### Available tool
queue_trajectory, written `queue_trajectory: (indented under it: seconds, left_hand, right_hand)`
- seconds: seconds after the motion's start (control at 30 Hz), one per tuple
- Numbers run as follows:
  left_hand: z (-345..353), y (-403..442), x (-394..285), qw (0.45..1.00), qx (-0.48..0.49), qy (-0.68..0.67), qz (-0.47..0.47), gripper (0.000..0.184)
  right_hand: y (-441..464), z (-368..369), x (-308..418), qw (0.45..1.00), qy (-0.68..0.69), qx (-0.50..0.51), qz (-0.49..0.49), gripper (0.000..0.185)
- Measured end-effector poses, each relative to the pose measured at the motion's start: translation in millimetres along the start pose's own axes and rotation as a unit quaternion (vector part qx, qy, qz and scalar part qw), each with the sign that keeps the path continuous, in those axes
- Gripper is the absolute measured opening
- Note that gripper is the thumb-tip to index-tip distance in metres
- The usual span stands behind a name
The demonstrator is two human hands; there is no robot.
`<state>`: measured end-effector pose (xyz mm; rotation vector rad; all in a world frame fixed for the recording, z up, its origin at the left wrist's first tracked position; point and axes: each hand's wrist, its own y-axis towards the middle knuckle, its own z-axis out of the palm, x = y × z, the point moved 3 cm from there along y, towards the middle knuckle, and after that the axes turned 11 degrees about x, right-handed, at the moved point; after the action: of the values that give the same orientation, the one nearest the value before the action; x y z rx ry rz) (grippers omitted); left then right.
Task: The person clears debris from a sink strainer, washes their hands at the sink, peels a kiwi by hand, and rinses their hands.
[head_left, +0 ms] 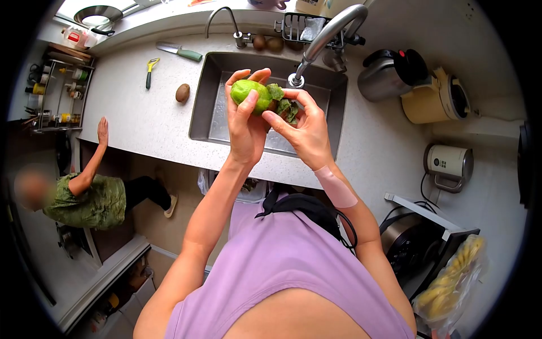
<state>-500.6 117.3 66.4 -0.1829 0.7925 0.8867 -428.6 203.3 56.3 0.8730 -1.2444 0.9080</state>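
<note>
Over the sink [199, 110], my left hand [247, 127] is wrapped round a bright green, glossy fruit [248, 95], which looks like a partly peeled kiwi. Its thumb lies across the front of the fruit. Crumpled dark-green peel [289, 109] hangs at the fruit's right end, with a brownish patch beside it. My right hand [307, 127] pinches at this peel with thumb and fingers. On the counter to the left lie a brown kiwi [182, 93], a yellow and green peeler [150, 73] and a knife with a green handle [179, 51].
A large faucet [333, 37] and a thin tap [223, 17] rise behind the sink. Several brown fruits [274, 44] sit at its back edge. Kettles [389, 73] stand at right. Another person [90, 195] is at left, one hand on the counter's edge.
</note>
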Motion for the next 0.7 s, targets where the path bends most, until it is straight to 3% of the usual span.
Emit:
queue_trajectory:
  seconds: [0.27, 0.5, 0.7]
  left_hand:
    - [-14.1, -1.5, 4.5, 0.987, 0.036, 0.131, -0.081, 0.052]
    - [-14.5, -4.7, 3.7, 0.980, 0.007, 0.187, -0.070, 0.049]
    - [-12.6, -8.6, 5.4, 0.965, -0.013, 0.257, -0.044, 0.048]
  right_hand:
    - [2.5, -16.1, 1.2, 0.989, -0.127, -0.031, -0.065, 0.032]
    - [8.0, -21.7, 4.0, 0.989, -0.092, -0.080, -0.081, 0.023]
    - [8.2, -22.8, 13.2, 0.971, -0.207, -0.095, -0.077, 0.014]
